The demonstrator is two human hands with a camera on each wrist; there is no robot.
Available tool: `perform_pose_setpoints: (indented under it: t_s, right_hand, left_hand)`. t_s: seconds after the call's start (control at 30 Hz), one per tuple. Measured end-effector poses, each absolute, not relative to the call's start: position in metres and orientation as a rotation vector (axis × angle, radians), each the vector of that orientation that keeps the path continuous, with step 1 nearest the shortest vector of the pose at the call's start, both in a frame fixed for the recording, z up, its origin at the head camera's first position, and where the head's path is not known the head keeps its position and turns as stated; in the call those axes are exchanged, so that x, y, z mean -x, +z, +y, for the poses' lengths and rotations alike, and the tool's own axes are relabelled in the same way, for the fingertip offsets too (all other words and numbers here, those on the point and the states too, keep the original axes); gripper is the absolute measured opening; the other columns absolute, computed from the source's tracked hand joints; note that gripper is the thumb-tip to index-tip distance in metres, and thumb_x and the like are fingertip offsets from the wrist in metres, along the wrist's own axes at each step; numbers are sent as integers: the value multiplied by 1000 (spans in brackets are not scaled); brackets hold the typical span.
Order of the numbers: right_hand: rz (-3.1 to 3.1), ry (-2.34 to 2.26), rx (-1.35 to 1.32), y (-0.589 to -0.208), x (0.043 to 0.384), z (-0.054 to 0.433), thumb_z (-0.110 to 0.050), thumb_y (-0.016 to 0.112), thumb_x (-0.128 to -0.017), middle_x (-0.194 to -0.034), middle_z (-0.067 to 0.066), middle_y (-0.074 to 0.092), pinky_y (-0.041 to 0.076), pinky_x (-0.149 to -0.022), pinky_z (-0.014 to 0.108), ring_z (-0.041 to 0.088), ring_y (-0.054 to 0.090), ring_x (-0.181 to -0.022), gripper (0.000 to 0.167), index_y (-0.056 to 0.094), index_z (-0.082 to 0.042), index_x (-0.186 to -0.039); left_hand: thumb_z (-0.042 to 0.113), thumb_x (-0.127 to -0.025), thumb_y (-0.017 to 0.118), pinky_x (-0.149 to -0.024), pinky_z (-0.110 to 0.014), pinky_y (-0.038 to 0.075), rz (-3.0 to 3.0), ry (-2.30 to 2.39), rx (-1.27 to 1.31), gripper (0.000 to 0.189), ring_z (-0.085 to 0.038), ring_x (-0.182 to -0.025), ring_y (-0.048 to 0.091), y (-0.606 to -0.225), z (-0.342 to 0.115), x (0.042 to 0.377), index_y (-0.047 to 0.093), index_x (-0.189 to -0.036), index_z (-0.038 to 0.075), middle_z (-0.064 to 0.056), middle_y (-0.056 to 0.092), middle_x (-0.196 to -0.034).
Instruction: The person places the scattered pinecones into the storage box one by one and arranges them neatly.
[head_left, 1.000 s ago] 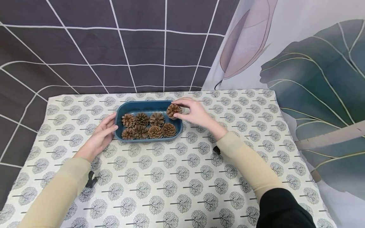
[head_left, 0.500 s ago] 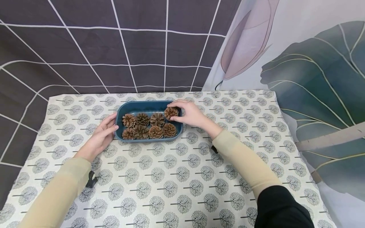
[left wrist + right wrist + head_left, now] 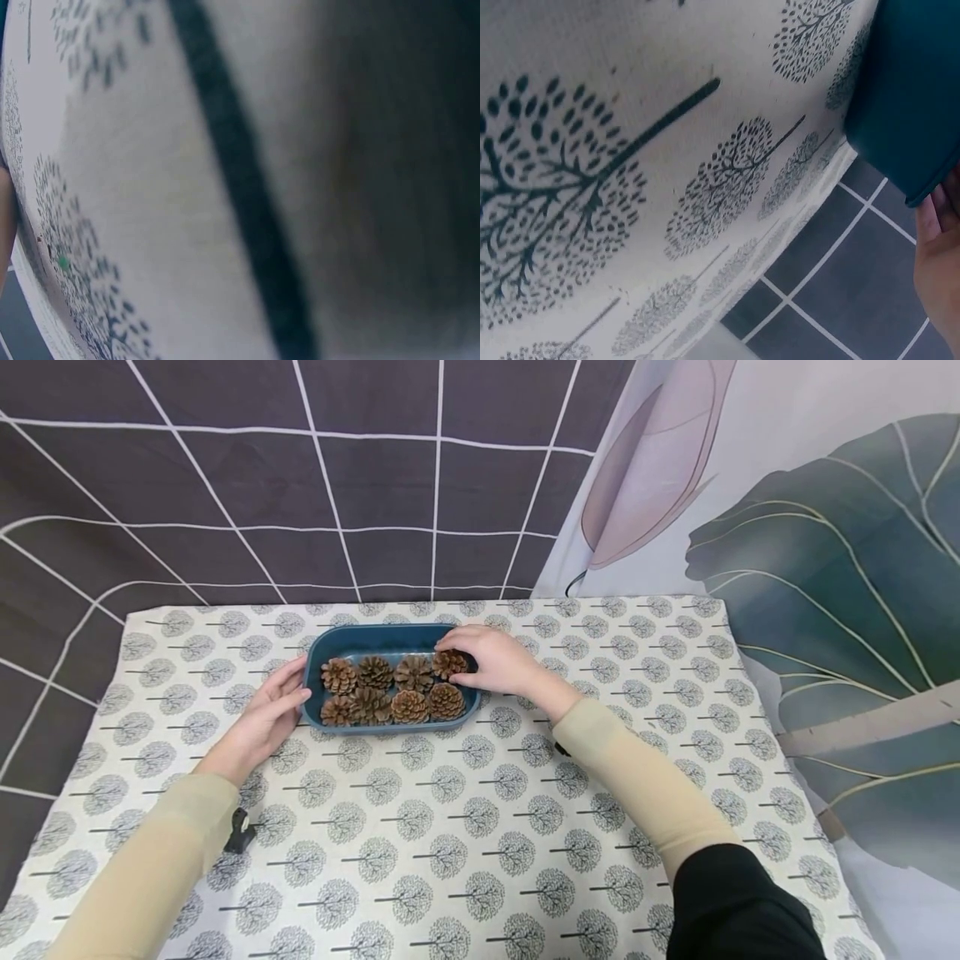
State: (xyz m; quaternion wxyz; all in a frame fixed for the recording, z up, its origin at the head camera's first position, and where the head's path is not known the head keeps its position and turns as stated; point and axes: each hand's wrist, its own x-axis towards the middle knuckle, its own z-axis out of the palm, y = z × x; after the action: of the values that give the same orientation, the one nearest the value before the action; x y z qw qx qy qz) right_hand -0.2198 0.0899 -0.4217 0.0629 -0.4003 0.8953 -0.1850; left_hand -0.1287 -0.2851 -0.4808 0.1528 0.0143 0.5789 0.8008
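A dark blue rectangular tray (image 3: pixel 352 638) holds two rows of brown pine cones, such as the front-row cone (image 3: pixel 409 707). My left hand (image 3: pixel 267 714) rests against the tray's left end, fingers fairly straight and the thumb at the rim. Inside the right end, my right hand (image 3: pixel 498 662) holds a pine cone (image 3: pixel 448 663) between thumb and fingertips, low beside the back row. The right wrist view has the tray's outer wall (image 3: pixel 907 90) with part of the right hand (image 3: pixel 941 259) at its rim. The left wrist view is mostly blurred cloth.
A white cloth with grey tree prints (image 3: pixel 420 827) covers the table. Behind the tray stands a dark backdrop with white grid lines (image 3: pixel 375 485). A leaf-patterned curtain (image 3: pixel 825 610) hangs on the right.
My right hand has moved slightly left and lowered the pine cone from above the tray's right end to the end of the back row. The left hand stays in place.
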Motion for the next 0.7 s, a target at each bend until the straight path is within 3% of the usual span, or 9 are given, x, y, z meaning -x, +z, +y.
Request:
perform_pose_setpoints:
  t_s: [0.1, 0.17, 0.27, 0.37, 0.7]
  right_hand:
    - [2703, -518, 1234, -422, 221, 90, -26, 79, -95, -149, 9, 65, 39, -130, 44, 28, 57, -144, 52, 65, -8, -142]
    - [2699, -503, 1248, -423, 221, 90, -26, 80, -95, -148, 8, 65, 40, -129, 44, 28, 57, -143, 52, 66, -9, -142]
    - [2689, -485, 1265, -423, 222, 90, -25, 80, -94, -148, 8, 65, 40, -129, 44, 28, 58, -143, 51, 66, -10, -141]
    - [2678, -474, 1274, -423, 222, 90, -24, 80, -94, -148, 8, 65, 40, -129, 45, 28, 57, -143, 51, 66, -10, -141]
    - [2671, -445, 1257, -419, 219, 89, -21, 78, -96, -149, 9, 65, 40, -129, 46, 28, 57, -143, 47, 67, -11, -140]
  left_hand:
    - [1, -107, 55, -135, -29, 21, 1661, 2292, -20, 56, 6, -133, 52, -480, -285, 129, 43, -157, 23, 22, 52, -147]
    - [2, -107, 56, -136, -30, 18, 1663, 2284, -4, 59, 7, -133, 51, -480, -285, 129, 40, -160, 22, 13, 45, -160]
    - [3, -108, 55, -137, -31, 14, 1672, 2264, 7, 62, 9, -133, 48, -479, -285, 129, 33, -164, 20, -2, 22, -177]
    - [4, -109, 54, -138, -31, 12, 1698, 2234, 22, 66, 9, -136, 46, -479, -286, 130, 28, -167, 20, -8, 5, -180]
    - [3, -109, 53, -138, -32, 12, 1690, 2232, 29, 65, 9, -134, 47, -478, -286, 130, 28, -166, 21, -8, 6, -179]
